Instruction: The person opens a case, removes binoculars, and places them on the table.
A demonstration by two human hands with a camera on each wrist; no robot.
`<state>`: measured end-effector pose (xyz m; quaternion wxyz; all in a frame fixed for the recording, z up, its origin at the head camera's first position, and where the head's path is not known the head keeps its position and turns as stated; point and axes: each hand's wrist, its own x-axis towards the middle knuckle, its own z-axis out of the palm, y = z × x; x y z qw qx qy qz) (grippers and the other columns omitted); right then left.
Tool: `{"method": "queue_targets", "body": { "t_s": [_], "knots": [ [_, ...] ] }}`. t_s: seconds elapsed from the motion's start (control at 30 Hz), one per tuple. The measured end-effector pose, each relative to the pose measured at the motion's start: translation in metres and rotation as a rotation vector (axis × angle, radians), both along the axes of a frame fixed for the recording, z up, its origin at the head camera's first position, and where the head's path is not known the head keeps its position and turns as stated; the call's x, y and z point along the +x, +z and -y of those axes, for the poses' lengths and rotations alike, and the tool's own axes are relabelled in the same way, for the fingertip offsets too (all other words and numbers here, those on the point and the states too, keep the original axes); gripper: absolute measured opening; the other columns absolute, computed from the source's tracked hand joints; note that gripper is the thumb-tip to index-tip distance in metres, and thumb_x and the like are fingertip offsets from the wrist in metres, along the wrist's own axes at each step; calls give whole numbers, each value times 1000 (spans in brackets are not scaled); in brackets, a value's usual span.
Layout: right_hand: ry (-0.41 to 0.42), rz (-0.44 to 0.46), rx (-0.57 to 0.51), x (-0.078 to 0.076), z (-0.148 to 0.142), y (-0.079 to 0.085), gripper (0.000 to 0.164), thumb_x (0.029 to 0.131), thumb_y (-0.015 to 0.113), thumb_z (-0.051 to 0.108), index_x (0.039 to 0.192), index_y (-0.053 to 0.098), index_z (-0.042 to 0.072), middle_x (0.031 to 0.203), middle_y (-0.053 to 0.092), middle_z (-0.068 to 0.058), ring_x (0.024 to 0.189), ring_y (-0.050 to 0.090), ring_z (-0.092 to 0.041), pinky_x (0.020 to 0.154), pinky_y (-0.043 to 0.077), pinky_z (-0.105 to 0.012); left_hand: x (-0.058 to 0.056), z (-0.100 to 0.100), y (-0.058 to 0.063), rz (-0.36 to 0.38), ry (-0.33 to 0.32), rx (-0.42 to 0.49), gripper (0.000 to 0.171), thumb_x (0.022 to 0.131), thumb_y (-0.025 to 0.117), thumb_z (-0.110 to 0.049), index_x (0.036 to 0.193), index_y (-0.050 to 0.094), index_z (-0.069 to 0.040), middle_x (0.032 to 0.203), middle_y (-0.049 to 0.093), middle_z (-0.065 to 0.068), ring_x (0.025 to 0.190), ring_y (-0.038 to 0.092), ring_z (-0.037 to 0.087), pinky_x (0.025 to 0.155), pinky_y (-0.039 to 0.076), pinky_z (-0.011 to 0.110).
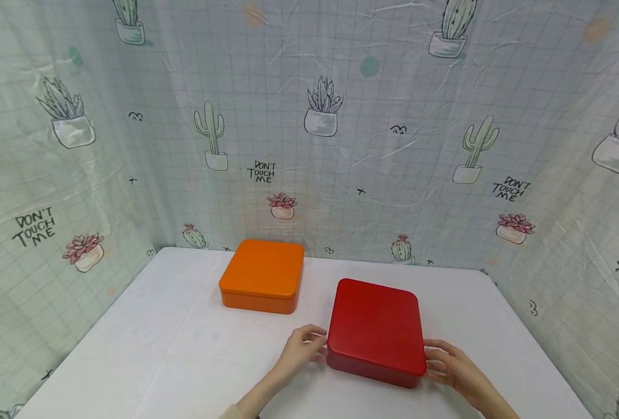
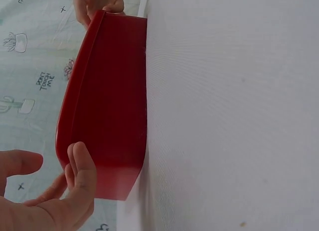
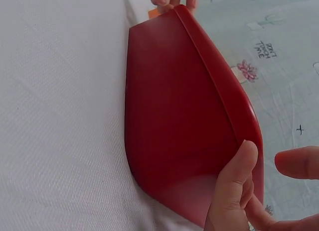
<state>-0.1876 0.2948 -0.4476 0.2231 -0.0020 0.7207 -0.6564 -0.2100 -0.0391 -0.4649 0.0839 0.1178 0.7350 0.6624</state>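
A square red box [image 1: 376, 327] with a closed lid sits on the white table, turned slightly. My left hand [image 1: 300, 352] is at its left side near the front corner, fingers loosely bent, thumb lifted away from the lid. At the opposite side, my right hand [image 1: 455, 369] has its fingertips right at the box wall near the front right corner. In the left wrist view, fingers [image 2: 82, 176] lie along the wall of the red box. The right wrist view shows the lid seam and the right thumb held apart from the lid.
An orange box [image 1: 263, 269] of similar shape, also lidded, stands farther back on the left of the white table [image 1: 184, 349]. A cloth [image 1: 309, 157] printed with cacti hangs behind the table and along both sides.
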Motion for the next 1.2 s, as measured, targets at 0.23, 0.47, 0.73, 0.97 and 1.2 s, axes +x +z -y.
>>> {"method": "queue_targets", "body": {
  "t_s": [0.23, 0.47, 0.73, 0.97, 1.2],
  "knots": [
    [15, 30, -71, 3, -1, -3, 38, 93, 43, 26, 123, 40, 2, 98, 62, 9, 89, 59, -10, 80, 52, -27, -1, -1, -1, 92, -6, 51, 26, 87, 52, -8, 104, 54, 12, 84, 65, 14, 66, 63, 12, 65, 56, 35],
    [11, 30, -62, 5, 0, -3, 34, 93, 44, 26, 118, 42, 4, 96, 61, 8, 88, 59, -9, 79, 52, -27, 0, -1, 0, 118, -7, 70, 27, 86, 54, -9, 103, 55, 11, 82, 65, 10, 66, 62, 9, 68, 55, 37],
    [3, 58, -63, 9, -1, -4, 47, 92, 47, 26, 123, 36, -6, 96, 61, 6, 88, 60, -10, 81, 52, -30, 0, -1, -2, 140, 3, 64, 26, 85, 55, -9, 102, 55, 11, 81, 65, 11, 66, 63, 10, 66, 56, 35],
    [16, 58, -52, 10, -1, -2, 53, 90, 50, 26, 124, 33, -12, 96, 62, 6, 88, 60, -10, 81, 52, -30, 1, -3, 0, 147, 12, 78, 25, 84, 57, -8, 101, 55, 11, 78, 65, 8, 63, 61, 9, 67, 55, 34],
    [5, 56, -5, 9, 2, 2, 60, 90, 51, 26, 126, 27, -16, 95, 61, 5, 87, 58, -10, 80, 53, -30, 0, -4, 2, 141, 14, 67, 24, 83, 57, -8, 100, 55, 9, 78, 64, 7, 61, 60, 8, 66, 56, 32]
  ]
}}
